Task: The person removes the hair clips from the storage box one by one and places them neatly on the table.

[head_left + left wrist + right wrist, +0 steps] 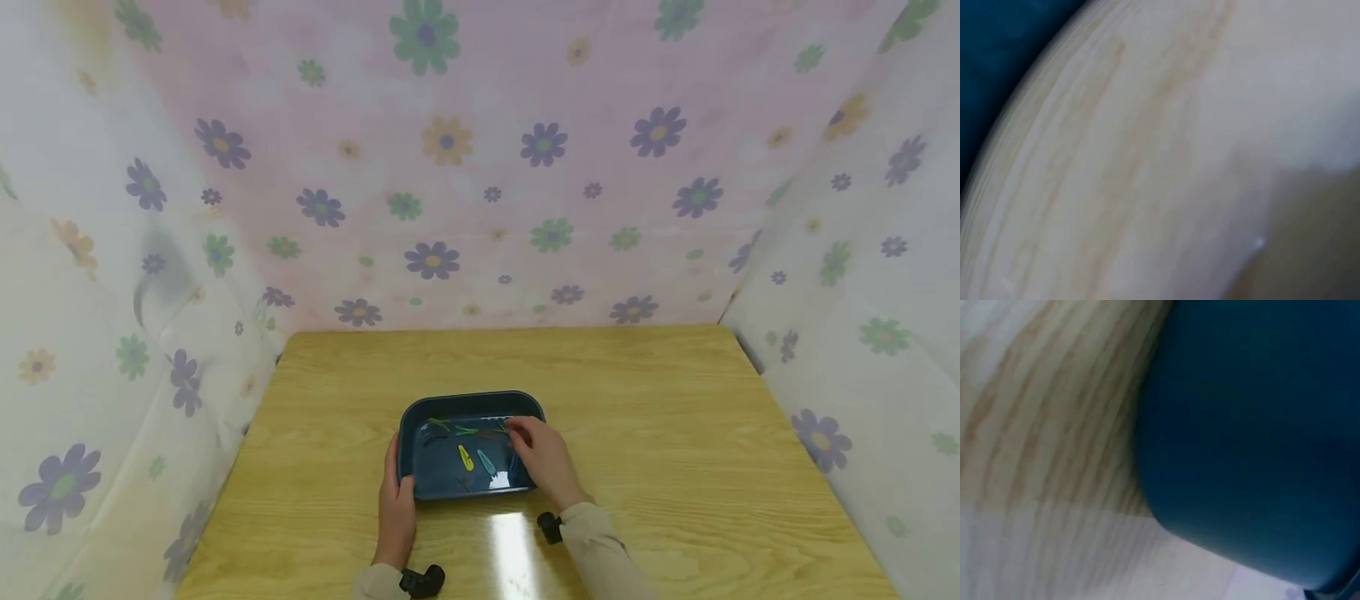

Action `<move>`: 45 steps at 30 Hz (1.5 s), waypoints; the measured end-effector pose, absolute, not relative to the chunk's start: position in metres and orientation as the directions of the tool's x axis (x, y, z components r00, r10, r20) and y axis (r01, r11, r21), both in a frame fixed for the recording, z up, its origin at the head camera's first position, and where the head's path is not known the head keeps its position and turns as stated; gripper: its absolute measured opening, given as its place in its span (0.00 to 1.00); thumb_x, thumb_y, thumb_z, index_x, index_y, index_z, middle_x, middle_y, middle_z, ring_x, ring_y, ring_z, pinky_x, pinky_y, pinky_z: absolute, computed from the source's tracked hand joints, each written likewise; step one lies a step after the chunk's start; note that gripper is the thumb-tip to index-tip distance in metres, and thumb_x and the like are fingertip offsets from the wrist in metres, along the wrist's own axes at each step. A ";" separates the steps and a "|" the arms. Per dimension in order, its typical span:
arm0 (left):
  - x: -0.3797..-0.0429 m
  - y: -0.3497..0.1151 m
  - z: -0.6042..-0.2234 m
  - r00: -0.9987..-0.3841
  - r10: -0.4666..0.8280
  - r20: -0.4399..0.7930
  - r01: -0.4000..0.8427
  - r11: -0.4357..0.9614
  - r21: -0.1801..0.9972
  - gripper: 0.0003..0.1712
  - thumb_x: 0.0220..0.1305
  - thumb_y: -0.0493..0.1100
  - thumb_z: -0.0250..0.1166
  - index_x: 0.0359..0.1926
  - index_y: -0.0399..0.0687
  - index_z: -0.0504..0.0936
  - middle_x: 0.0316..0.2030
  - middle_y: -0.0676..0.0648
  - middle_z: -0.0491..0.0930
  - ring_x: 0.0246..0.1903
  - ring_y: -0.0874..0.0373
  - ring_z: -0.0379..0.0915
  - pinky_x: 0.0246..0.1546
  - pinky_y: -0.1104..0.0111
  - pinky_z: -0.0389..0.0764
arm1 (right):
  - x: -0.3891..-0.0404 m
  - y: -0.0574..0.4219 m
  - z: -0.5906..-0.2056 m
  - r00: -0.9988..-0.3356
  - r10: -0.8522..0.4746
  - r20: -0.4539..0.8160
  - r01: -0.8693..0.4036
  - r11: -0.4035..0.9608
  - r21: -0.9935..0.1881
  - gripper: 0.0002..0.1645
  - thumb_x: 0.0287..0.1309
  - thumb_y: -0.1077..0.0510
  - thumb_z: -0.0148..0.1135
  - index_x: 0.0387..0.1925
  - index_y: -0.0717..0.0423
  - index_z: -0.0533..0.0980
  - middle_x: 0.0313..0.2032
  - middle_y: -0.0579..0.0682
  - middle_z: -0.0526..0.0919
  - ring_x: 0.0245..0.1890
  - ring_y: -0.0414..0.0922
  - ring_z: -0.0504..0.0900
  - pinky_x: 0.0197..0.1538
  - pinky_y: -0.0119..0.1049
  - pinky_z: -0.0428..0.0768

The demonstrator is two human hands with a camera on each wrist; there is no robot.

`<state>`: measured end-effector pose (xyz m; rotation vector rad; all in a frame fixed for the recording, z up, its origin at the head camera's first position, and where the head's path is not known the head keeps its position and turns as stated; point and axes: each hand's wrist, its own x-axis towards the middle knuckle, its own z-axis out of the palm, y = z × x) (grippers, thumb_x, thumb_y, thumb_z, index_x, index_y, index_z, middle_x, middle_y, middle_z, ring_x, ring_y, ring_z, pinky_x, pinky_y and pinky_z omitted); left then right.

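1. The right hand (546, 458) reaches over the right side of the tray (437, 468), thumb and fingertips drawn together near the tray's far right part; at this size I cannot tell whether they pinch one of the thin strands there or only touch it.
2. The left hand (397, 500) grips the tray's left wall, fingers along the outside and thumb at the near left corner.
3. The blue hair clip (487, 463) lies inside the tray, to the left of the right fingertips and closer to the person; its long axis slants from far left to near right.
4. The yellow hair clip (466, 457) lies just left of it, apart and nearly parallel. The right hand is the nearer one to both clips.
5. Thin green strands (467, 431) lie roughly crosswise beyond the clips, towards the tray's far wall.
6. The tray is dark blue and smooth, a rounded rectangle with raised walls and a glossy floor that throws back a white glare. The clips are slim, elongated drops.
7. Under it, the table (675, 450) shows yellowish wood grain with a soft sheen; behind hangs creased, flower-printed sheeting (487, 100).
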<state>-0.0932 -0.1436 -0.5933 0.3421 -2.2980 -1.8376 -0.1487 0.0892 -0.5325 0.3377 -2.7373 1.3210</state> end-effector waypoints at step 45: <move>-0.092 -0.140 -0.589 -0.936 -0.353 0.015 -0.078 0.248 0.966 0.41 0.54 0.30 0.44 0.67 0.67 0.54 0.63 0.65 0.54 0.62 0.65 0.48 0.54 0.58 0.57 | -0.151 0.056 -0.539 -0.918 -0.389 -0.080 -0.317 0.838 -0.444 0.06 0.46 0.57 0.63 0.31 0.49 0.79 0.26 0.42 0.74 0.25 0.39 0.72 0.28 0.38 0.70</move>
